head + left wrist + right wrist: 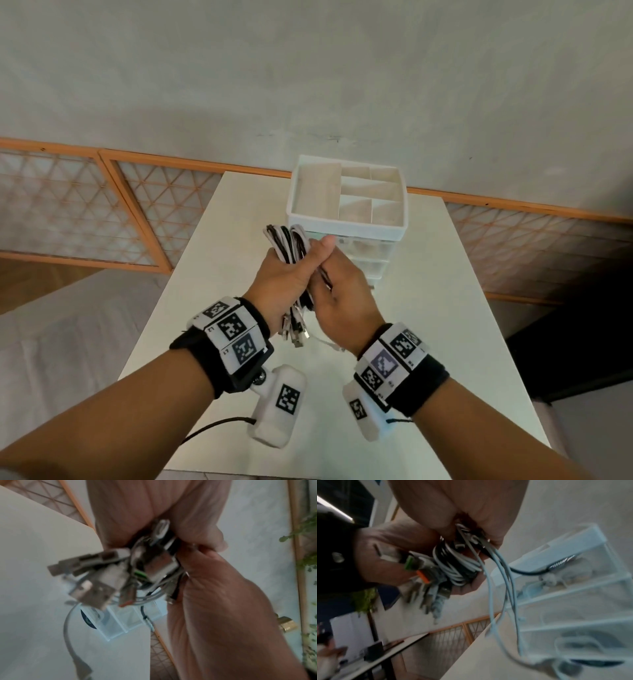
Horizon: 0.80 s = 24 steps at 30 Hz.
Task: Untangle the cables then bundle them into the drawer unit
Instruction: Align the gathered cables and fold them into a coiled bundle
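Note:
A folded bundle of white and black cables (291, 246) is held above the table, just in front of the drawer unit (347, 202). My left hand (287, 274) grips the bundle around its middle, thumb up. Metal USB plugs (294, 332) hang below it, also seen close up as plugs (96, 577) in the left wrist view. My right hand (342, 291) pinches a few strands beside the left hand. Loose white cable ends (503, 588) trail from my right hand toward the unit's clear drawers (573, 601). The bundle (453, 563) sits in my left palm.
The white table (462, 308) holds the drawer unit at its far edge; its top tray has empty dividers (359, 195). Cables lie inside the drawers. An orange lattice screen (85, 205) lines the wall behind. A floor drop lies left and right of the table.

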Available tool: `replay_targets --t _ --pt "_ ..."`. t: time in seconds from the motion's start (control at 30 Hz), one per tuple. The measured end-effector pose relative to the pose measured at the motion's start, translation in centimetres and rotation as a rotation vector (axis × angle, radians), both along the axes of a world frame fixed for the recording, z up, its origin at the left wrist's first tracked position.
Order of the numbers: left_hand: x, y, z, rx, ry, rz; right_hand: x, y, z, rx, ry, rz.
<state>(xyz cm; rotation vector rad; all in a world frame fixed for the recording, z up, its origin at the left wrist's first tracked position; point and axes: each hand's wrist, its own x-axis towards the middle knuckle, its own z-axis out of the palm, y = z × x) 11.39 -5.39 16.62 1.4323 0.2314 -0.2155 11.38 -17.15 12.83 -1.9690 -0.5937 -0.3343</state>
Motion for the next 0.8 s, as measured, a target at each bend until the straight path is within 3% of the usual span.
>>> replay_targets --t 0.07,0.2,0.4,0.47,0.57,0.63,0.73,0.8 --pt "0.2 0.2 0.1 0.006 -0.012 0.064 -0.2 -0.1 -0.6 -0.082 -0.01 0.02" --pt "0.7 0.7 -0.1 0.015 -0.05 0.156 -0.5 -1.3 -1.1 -0.144 0.171 0.092" --pt "0.9 0.8 0.4 0.065 -0.17 0.161 -0.4 -1.0 -0.8 -0.261 0.077 0.059" --pt "0.9 1.0 0.8 0.095 -0.192 0.185 -0.8 -1.2 -0.1 -0.219 0.112 0.106" --pt "1.1 1.7 1.5 0.026 -0.219 0.188 -0.6 -2.6 0.5 -0.022 0.323 0.07" --pt "1.1 2.3 1.8 -0.021 -0.233 0.134 -0.1 -3.6 0.5 -0.008 0.416 0.032" --pt "0.9 3.0 2.2 -0.081 -0.288 -0.036 0.6 -4.5 -0.2 -0.205 0.512 0.038" --pt "0.6 3.5 2.3 0.014 -0.319 -0.219 1.0 -4.7 -0.5 -0.288 0.62 0.088"
